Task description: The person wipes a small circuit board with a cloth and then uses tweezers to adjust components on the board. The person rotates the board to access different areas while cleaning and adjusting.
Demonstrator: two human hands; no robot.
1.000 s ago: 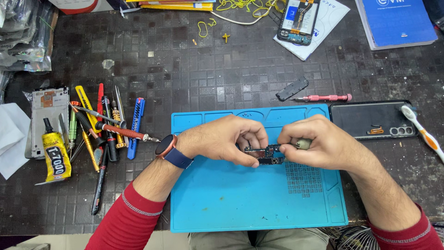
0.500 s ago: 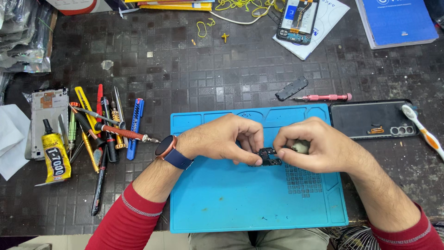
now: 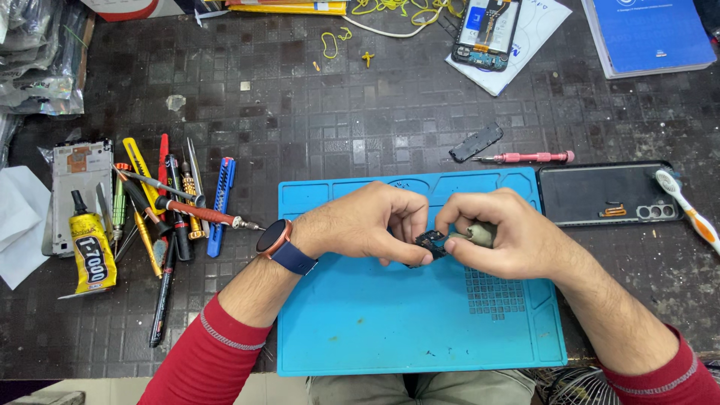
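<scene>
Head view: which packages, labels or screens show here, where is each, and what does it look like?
Glue tube: far left by the tools, yellow, black cap, black label band.
Blue booklet: top right corner, rectangular, small white print.
Clear plastic bags: top left, crinkled, shiny.
Opened phone: top centre-right on white paper, internals showing.
Dark phone back: right of the blue mat.

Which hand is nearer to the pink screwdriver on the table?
The right hand. It is just below and slightly left of the pink screwdriver; the left hand is farther left, above the blue mat.
</scene>
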